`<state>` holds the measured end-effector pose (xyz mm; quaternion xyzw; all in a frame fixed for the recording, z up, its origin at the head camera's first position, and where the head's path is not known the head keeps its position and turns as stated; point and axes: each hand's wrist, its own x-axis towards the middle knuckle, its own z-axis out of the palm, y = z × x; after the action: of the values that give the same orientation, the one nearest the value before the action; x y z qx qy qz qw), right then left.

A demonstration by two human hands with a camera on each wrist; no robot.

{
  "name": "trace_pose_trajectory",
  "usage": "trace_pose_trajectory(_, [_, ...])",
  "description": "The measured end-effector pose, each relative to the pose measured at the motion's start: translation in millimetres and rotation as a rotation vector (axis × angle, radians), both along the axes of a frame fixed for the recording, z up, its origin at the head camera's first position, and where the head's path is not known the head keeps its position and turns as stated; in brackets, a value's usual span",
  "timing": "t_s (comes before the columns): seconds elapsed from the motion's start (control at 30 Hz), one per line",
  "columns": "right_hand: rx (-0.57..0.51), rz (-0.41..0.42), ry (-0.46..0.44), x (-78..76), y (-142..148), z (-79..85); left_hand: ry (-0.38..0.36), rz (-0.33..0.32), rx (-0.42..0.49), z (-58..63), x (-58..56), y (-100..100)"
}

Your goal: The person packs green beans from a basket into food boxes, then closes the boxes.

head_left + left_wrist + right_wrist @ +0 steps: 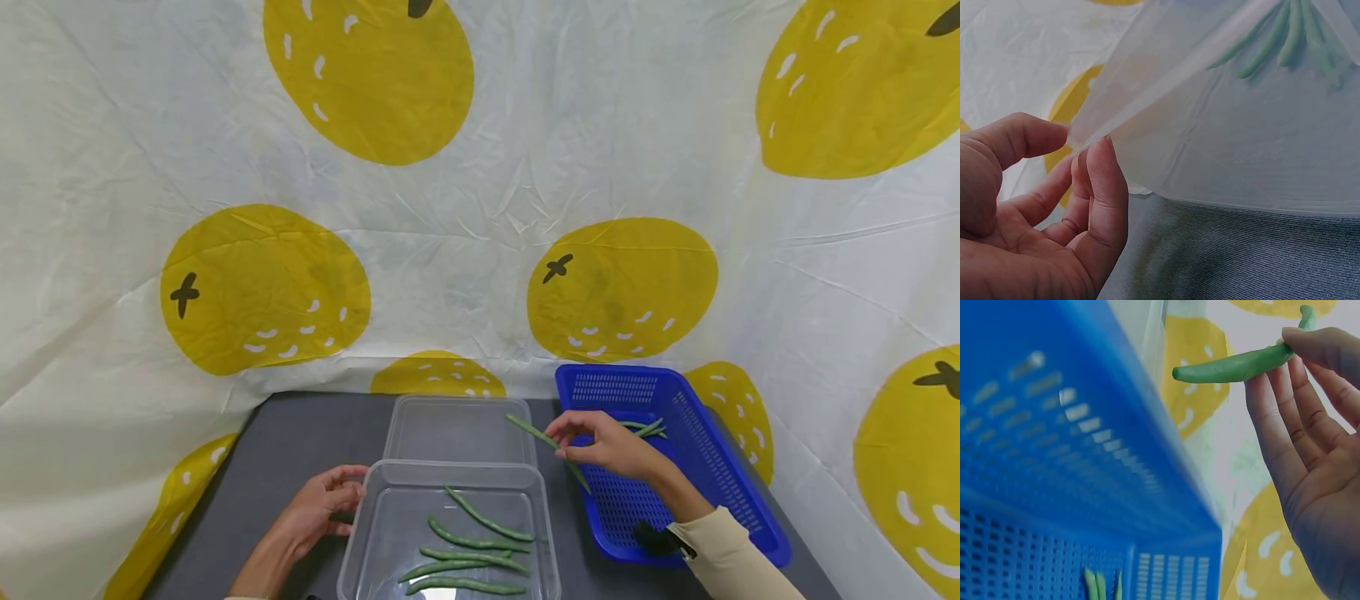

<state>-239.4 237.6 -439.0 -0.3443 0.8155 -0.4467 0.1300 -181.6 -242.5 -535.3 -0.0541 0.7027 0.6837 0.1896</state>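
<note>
My right hand (606, 446) pinched a green bean (532, 431) beside the blue basket (618, 372); probably light and snappable, it seemed best held mid-length. My left hand (318, 508) pinched the clear container (450, 471) by its rim.

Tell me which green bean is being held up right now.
The single bean pinched by the right hand, raised near the blue basket; the other beans lie in that basket or in the clear container.

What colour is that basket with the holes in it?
The basket is blue, showing best in the head view.
</note>
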Motion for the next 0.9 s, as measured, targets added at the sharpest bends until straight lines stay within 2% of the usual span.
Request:
trace_pose_trajectory(0.2, [-0.009,0.049,-0.046,7.7,-16.8,0.7,-0.007,0.005,-0.001,-0.5,0.7,0.2])
trace_pose_trajectory(0.33, [0.0,0.079,-0.042,10.9,-26.9,-1.3,-0.015,0.012,-0.005,-0.5,0.2,0.4])
trace_pose_trajectory(0.5, [-0.004,0.113,-0.105,15.0,-40.9,-2.6,-0.007,0.01,-0.006,-0.4,0.0,0.5])
trace_pose_trajectory(0.9, [-0.041,0.255,-0.166,24.1,-72.6,-9.4,-0.004,0.002,-0.004,0.8,0.7,0.3])
